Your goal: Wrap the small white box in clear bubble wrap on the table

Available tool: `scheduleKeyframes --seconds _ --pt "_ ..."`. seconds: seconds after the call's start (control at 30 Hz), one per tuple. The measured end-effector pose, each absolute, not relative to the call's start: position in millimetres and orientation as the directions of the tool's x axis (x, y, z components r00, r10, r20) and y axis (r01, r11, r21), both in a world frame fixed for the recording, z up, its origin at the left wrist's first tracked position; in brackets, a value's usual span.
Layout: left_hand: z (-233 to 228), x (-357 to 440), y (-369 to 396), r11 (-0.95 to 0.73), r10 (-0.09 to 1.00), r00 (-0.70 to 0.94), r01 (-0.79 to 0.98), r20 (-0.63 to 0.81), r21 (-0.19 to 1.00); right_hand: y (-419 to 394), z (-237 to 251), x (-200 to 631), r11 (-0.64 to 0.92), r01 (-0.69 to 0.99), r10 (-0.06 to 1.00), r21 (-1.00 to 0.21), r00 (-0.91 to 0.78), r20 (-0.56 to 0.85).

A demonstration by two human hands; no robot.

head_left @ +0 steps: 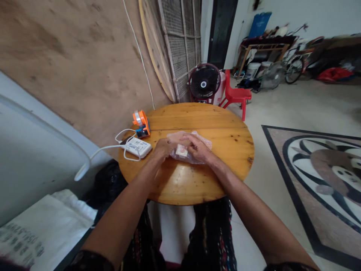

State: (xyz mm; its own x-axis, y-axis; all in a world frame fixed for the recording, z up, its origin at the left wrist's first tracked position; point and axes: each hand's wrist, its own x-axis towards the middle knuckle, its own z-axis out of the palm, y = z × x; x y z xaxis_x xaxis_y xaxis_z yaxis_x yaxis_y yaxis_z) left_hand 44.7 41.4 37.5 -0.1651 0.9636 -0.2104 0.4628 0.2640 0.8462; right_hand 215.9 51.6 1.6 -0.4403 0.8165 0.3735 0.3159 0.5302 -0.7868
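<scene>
A small white box point(182, 151) with a reddish mark on top rests on a clear sheet of bubble wrap point(206, 141) near the middle of the round wooden table. Left of the box, my left hand point(163, 148) has its fingers closed at the wrap's left edge, their tips partly hidden. My right hand point(200, 149) arches over the wrap from the right. Its fingers reach out past the far side of the box, while the thumb lies close to the box's right side.
On the wooden table's point(180, 184) left side stand an orange tape dispenser point(141, 122) and a white box-shaped device point(137, 147) with a white cable looped over it. Beyond the far edge are a black fan point(203, 83) and a red plastic chair point(237, 93). A wall borders the left.
</scene>
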Motion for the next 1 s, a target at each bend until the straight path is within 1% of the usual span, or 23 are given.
scheduleKeyframes --seconds 0.17,0.3,0.4,0.53,0.63,0.7,0.8,0.87,1.0 --pt "46 46 38 0.317 0.948 -0.15 0.398 -0.28 0.861 50 2 216 0.574 0.379 0.795 -0.726 -0.472 0.382" --pt "51 44 35 0.343 0.939 -0.131 0.332 -0.317 0.879 52 -1 216 0.606 0.384 0.771 -0.697 -0.501 0.393" --pt "53 44 34 0.334 0.943 -0.124 0.304 -0.31 0.892 53 -1 216 0.616 0.364 0.762 -0.699 -0.501 0.411" --pt "53 44 32 0.276 0.961 -0.107 0.313 -0.256 0.909 54 1 215 0.622 0.348 0.754 -0.702 -0.509 0.415" --pt "56 45 30 0.225 0.974 -0.041 0.328 -0.224 0.917 54 3 215 0.635 0.324 0.735 -0.701 -0.532 0.421" --pt "59 45 28 0.215 0.973 0.01 0.319 -0.23 0.923 55 3 216 0.636 0.307 0.73 -0.708 -0.538 0.422" --pt "64 44 22 0.221 0.964 0.073 0.305 -0.254 0.926 56 3 216 0.607 0.319 0.759 -0.728 -0.505 0.411" --pt "65 42 19 0.17 0.965 0.139 0.315 -0.223 0.934 56 1 217 0.591 0.322 0.772 -0.74 -0.492 0.402" --pt "56 37 17 -0.056 0.954 0.29 0.409 -0.071 0.911 57 -2 217 0.584 0.301 0.776 -0.754 -0.478 0.411"
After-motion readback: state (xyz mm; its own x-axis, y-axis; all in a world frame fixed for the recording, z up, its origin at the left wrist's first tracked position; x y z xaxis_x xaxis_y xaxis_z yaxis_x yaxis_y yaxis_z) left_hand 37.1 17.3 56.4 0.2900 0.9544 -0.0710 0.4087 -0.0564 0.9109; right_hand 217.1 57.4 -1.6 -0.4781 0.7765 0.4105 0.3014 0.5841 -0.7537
